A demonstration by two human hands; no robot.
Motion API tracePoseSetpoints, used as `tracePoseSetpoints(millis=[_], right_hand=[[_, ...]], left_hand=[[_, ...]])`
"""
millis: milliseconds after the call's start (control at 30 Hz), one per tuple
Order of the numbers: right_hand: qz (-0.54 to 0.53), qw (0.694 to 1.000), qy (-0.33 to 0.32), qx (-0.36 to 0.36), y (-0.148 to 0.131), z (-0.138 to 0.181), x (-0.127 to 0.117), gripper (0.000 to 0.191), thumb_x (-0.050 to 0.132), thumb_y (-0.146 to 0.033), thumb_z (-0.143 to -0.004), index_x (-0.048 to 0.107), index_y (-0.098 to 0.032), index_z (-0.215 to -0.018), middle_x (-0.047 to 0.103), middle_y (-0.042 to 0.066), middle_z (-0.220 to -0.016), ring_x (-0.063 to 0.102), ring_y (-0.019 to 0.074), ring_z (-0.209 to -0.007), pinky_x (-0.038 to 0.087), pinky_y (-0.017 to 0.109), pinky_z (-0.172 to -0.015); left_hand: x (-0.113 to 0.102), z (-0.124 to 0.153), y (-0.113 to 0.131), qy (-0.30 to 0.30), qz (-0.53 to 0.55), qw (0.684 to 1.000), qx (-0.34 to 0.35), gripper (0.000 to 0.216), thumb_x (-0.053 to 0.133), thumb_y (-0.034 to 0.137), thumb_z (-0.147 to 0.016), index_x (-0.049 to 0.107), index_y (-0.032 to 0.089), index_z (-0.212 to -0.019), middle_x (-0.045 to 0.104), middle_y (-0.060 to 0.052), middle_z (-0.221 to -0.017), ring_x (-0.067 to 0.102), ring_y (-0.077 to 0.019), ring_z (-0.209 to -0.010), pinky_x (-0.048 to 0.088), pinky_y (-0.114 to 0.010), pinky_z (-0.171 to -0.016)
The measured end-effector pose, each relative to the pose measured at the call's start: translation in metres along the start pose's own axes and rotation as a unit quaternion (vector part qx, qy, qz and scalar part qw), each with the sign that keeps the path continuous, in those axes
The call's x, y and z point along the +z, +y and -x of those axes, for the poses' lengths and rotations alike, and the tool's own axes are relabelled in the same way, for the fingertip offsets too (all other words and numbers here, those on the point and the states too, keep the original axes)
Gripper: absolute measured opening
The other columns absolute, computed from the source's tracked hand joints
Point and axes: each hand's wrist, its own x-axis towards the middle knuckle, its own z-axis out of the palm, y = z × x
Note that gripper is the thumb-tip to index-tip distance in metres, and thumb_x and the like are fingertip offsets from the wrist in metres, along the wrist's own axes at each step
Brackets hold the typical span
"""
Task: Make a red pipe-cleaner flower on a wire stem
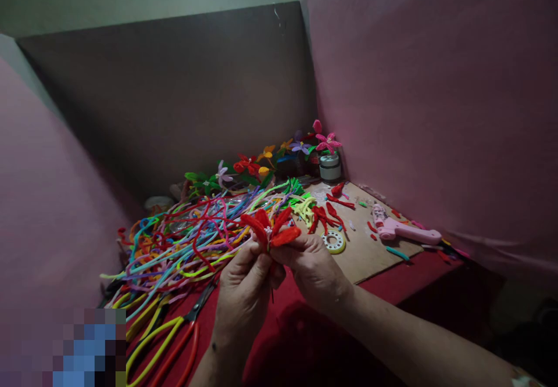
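Note:
Both hands meet at a red pipe-cleaner flower (285,236), held upright above the red cloth. My left hand (246,279) is closed round its base, thumb and fingers pinching below the petals. From the other side, my right hand (311,265) pinches the flower near the same spot, its fingertips partly hidden. Small pale bits show at the flower's centre, and a thin dark stem pokes out below the fingers. Loose red petal pieces (322,219) lie on the board just beyond my right hand.
Many coloured pipe cleaners (200,236) are heaped at the left, with scissors (192,314) in front. A board (370,259) carries a pink glue gun (410,231) and a tape roll (333,242). Finished flowers (248,165) and a small jar (330,168) stand behind, near pink cloth walls (427,96).

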Motion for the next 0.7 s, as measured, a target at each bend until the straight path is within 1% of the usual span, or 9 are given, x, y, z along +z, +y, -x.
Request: tracePoseSetpoints(millis=[167,300,367,433,500,567,600,667,700], right_hand=[[0.066,0.997,-0.014,-0.037,-0.005,0.001,0.003,0.015,0.061,-0.028,-0.077,0.067,-0.018,-0.069,0.053,-0.003,-0.058,0.047,0.0076,-0.052,0.039,0.023,-0.054],[0.154,0.986,-0.032,-0.057,-0.017,-0.006,-0.004,0.016,0.057,-0.027,-0.079,0.070,-0.022,-0.086,0.060,-0.002,-0.068,0.053,0.0094,-0.064,0.043,0.025,-0.065],[0.226,0.971,0.003,-0.078,-0.031,-0.016,-0.017,0.018,0.059,-0.024,-0.076,0.071,-0.022,-0.089,0.066,0.001,-0.084,0.056,0.0113,-0.079,0.042,0.027,-0.077],[0.278,0.953,0.091,-0.083,-0.049,-0.030,-0.037,0.017,0.061,-0.023,-0.072,0.071,-0.019,-0.085,0.067,0.003,-0.085,0.057,0.0116,-0.076,0.043,0.028,-0.075],[0.346,0.915,0.177,-0.114,-0.067,-0.045,-0.061,0.017,0.062,-0.020,-0.069,0.071,-0.015,-0.083,0.068,0.004,-0.079,0.057,0.0108,-0.068,0.043,0.027,-0.069],[0.439,0.865,0.228,-0.086,-0.082,-0.059,-0.087,0.021,0.060,-0.018,-0.069,0.070,-0.010,-0.085,0.068,0.006,-0.075,0.055,0.0102,-0.060,0.043,0.025,-0.061],[0.502,0.831,0.234,-0.060,-0.087,-0.064,-0.099,0.022,0.057,-0.018,-0.070,0.069,-0.008,-0.086,0.068,0.007,-0.073,0.055,0.0103,-0.057,0.042,0.024,-0.058],[0.641,0.736,0.219,-0.010,-0.091,-0.070,-0.119,0.024,0.053,-0.017,-0.073,0.070,-0.009,-0.088,0.069,0.008,-0.074,0.058,0.0120,-0.061,0.042,0.024,-0.058],[0.672,0.707,0.218,0.004,-0.091,-0.071,-0.126,0.023,0.053,-0.015,-0.073,0.070,-0.009,-0.087,0.069,0.009,-0.075,0.059,0.0134,-0.063,0.041,0.024,-0.059]], left_hand=[[0.001,-0.001,0.006,-0.003,-0.029,0.999,0.021,0.004,0.063,0.021,-0.075,0.063,0.018,-0.075,0.053,0.003,-0.059,0.045,-0.0069,-0.053,0.036,-0.020,-0.052],[0.007,-0.006,0.017,0.007,-0.077,0.996,0.033,0.008,0.060,0.023,-0.078,0.060,0.017,-0.074,0.050,0.003,-0.058,0.042,-0.0067,-0.053,0.035,-0.019,-0.052],[0.010,-0.013,0.026,0.025,-0.103,0.993,0.046,0.010,0.059,0.024,-0.078,0.057,0.016,-0.072,0.049,0.003,-0.057,0.041,-0.0063,-0.052,0.035,-0.019,-0.051],[0.013,-0.022,0.034,0.036,-0.104,0.992,0.059,0.011,0.060,0.025,-0.077,0.056,0.016,-0.072,0.046,0.004,-0.055,0.038,-0.0060,-0.049,0.033,-0.018,-0.048],[0.012,-0.032,0.039,0.040,-0.108,0.990,0.079,0.010,0.060,0.025,-0.076,0.055,0.016,-0.072,0.047,0.004,-0.055,0.039,-0.0063,-0.049,0.033,-0.019,-0.047],[0.010,-0.041,0.039,0.044,-0.108,0.989,0.094,0.009,0.062,0.023,-0.074,0.056,0.016,-0.073,0.050,0.003,-0.057,0.042,-0.0067,-0.050,0.036,-0.019,-0.049],[0.007,-0.044,0.037,0.043,-0.109,0.989,0.091,0.010,0.062,0.024,-0.074,0.055,0.016,-0.073,0.051,0.003,-0.058,0.044,-0.0069,-0.050,0.036,-0.019,-0.049],[0.002,-0.049,0.030,0.037,-0.109,0.991,0.068,0.011,0.062,0.024,-0.073,0.055,0.016,-0.072,0.053,0.002,-0.059,0.045,-0.0070,-0.050,0.037,-0.019,-0.048],[-0.001,-0.051,0.025,0.034,-0.107,0.992,0.053,0.011,0.062,0.023,-0.073,0.055,0.015,-0.072,0.054,0.002,-0.058,0.046,-0.0069,-0.049,0.037,-0.018,-0.048]])
